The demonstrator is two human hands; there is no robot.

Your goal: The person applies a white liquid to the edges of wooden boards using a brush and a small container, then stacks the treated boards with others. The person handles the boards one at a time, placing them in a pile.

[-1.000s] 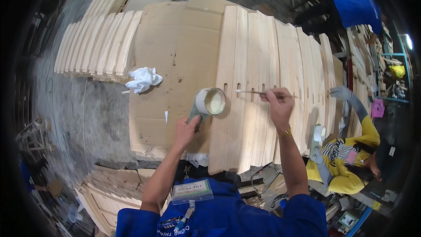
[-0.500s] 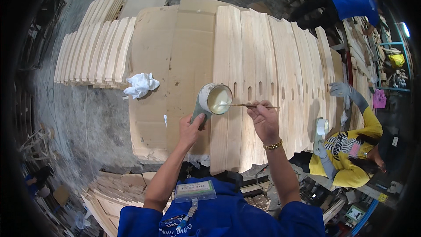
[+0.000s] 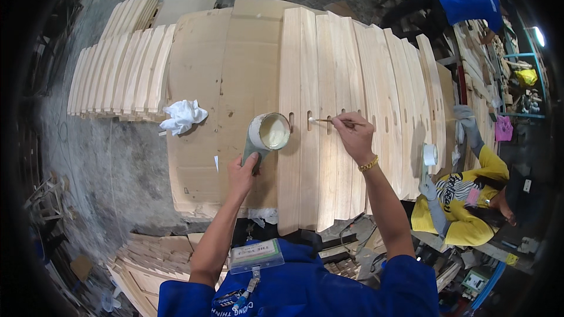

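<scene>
My left hand grips the green handle of a round cup that holds a cream-white liquid, probably glue. Between the fingers of my right hand is a thin brush. Its white-coated tip is at an oval slot in one of the pale wooden boards. These boards lie side by side, several with such slots in a row across their middles. The cup is just left of the slots, held over the edge of the cardboard.
A crumpled white cloth lies on the cardboard's left part. Stacked wooden pieces stand further left. At the right, a co-worker in yellow wears grey gloves and holds a similar cup. Another person in blue bends at the far right.
The brush has come out of the cup and its tip is now at a board slot. The cup has shifted slightly left. The co-worker's upper gloved hand has moved a little.
</scene>
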